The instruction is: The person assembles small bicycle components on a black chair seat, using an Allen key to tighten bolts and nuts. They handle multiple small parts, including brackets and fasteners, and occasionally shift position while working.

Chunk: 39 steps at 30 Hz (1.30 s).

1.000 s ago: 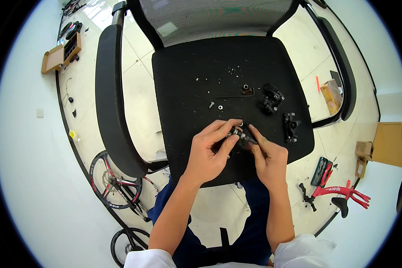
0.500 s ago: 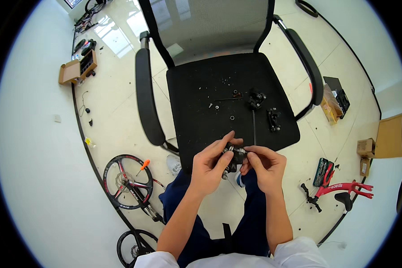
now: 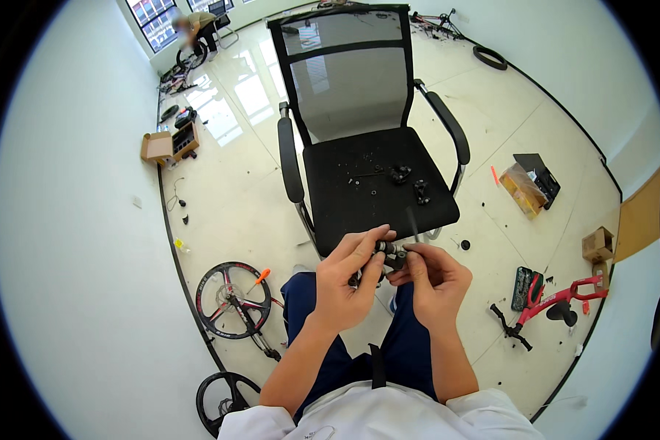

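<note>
My left hand is closed around a small black bicycle brake caliper with silvery bolts, held over my lap in front of the chair. At its right side my right hand pinches a thin dark rod, which looks like a hex key; its long arm points up toward the chair, smeared by motion. The fingers hide where it meets the caliper. On the black chair seat lie two more black caliper-like parts, one black part behind another, with a thin rod and a small ring.
The mesh office chair has armrests on both sides. Left on the floor are a spoked wheel and an orange-handled screwdriver. A red bicycle frame, a tool case and cardboard boxes lie right. Another person works far back left.
My view has tilted up, so the chair appears smaller and farther, and a person shows at the back. Both hands still hold the caliper and hex key; the caliper has turned slightly.
</note>
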Each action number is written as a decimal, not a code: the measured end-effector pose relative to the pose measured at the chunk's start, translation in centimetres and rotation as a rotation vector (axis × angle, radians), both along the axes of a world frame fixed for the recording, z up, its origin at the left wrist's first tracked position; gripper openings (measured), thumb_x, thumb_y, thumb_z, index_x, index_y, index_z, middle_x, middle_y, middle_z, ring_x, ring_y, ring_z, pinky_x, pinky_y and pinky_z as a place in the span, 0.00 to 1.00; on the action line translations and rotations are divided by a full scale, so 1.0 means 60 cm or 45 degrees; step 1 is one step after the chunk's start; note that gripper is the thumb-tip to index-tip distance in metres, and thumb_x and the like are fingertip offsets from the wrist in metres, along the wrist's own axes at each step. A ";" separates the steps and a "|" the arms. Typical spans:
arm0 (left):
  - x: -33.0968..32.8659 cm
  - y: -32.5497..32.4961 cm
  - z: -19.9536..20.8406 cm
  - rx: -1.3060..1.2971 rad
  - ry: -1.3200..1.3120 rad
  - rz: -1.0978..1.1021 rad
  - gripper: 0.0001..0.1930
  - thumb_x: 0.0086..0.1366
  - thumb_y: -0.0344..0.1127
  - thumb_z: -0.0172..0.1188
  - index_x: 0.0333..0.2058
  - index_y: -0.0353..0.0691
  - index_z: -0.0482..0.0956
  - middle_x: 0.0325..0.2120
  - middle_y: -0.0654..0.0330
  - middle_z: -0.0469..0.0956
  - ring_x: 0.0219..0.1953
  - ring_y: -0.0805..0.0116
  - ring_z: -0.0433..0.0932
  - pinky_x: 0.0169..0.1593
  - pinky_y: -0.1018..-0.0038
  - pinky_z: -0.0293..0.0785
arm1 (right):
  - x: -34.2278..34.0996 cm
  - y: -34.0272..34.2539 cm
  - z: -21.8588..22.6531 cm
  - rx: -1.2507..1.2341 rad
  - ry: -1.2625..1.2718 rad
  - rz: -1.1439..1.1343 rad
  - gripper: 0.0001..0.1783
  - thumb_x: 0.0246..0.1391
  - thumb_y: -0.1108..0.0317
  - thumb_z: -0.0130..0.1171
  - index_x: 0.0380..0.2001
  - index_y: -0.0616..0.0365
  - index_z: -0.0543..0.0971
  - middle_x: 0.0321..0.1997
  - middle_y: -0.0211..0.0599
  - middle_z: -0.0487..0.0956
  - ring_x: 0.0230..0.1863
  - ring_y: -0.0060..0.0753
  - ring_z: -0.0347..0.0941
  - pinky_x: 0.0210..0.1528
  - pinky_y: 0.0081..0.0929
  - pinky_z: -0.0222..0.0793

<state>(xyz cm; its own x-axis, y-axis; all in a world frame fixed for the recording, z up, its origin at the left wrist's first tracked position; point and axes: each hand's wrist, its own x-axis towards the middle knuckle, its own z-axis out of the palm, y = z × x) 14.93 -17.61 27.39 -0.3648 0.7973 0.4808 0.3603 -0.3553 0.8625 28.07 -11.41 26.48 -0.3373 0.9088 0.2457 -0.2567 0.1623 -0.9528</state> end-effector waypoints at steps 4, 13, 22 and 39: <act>0.035 -0.038 0.039 0.040 0.444 0.028 0.19 0.64 0.20 0.53 0.55 0.30 0.75 0.44 0.50 0.79 0.41 0.63 0.80 0.45 0.74 0.76 | 0.041 -0.024 -0.025 -0.566 0.399 0.272 0.10 0.62 0.75 0.55 0.41 0.73 0.78 0.29 0.47 0.81 0.24 0.34 0.81 0.27 0.25 0.80; 0.055 -0.110 0.073 -0.291 0.666 -0.056 0.25 0.62 0.19 0.56 0.59 0.35 0.71 0.45 0.50 0.80 0.42 0.54 0.80 0.46 0.70 0.76 | 0.069 -0.081 -0.062 -0.660 0.393 0.423 0.12 0.63 0.72 0.55 0.42 0.74 0.77 0.28 0.47 0.81 0.24 0.33 0.81 0.28 0.24 0.79; 0.077 -0.212 -0.008 -0.803 0.264 -0.195 0.24 0.60 0.20 0.59 0.57 0.35 0.73 0.46 0.58 0.82 0.41 0.72 0.81 0.46 0.75 0.76 | 0.148 -0.125 -0.088 -0.780 -0.154 0.740 0.12 0.62 0.71 0.56 0.39 0.75 0.77 0.24 0.46 0.80 0.21 0.33 0.79 0.22 0.23 0.76; 0.207 -0.361 -0.230 -0.891 -0.013 -0.292 0.14 0.67 0.31 0.55 0.48 0.31 0.79 0.31 0.45 0.81 0.25 0.67 0.77 0.33 0.74 0.72 | 0.262 -0.270 -0.216 -0.782 -0.697 0.716 0.14 0.62 0.69 0.56 0.31 0.74 0.78 0.18 0.42 0.79 0.15 0.29 0.76 0.17 0.23 0.73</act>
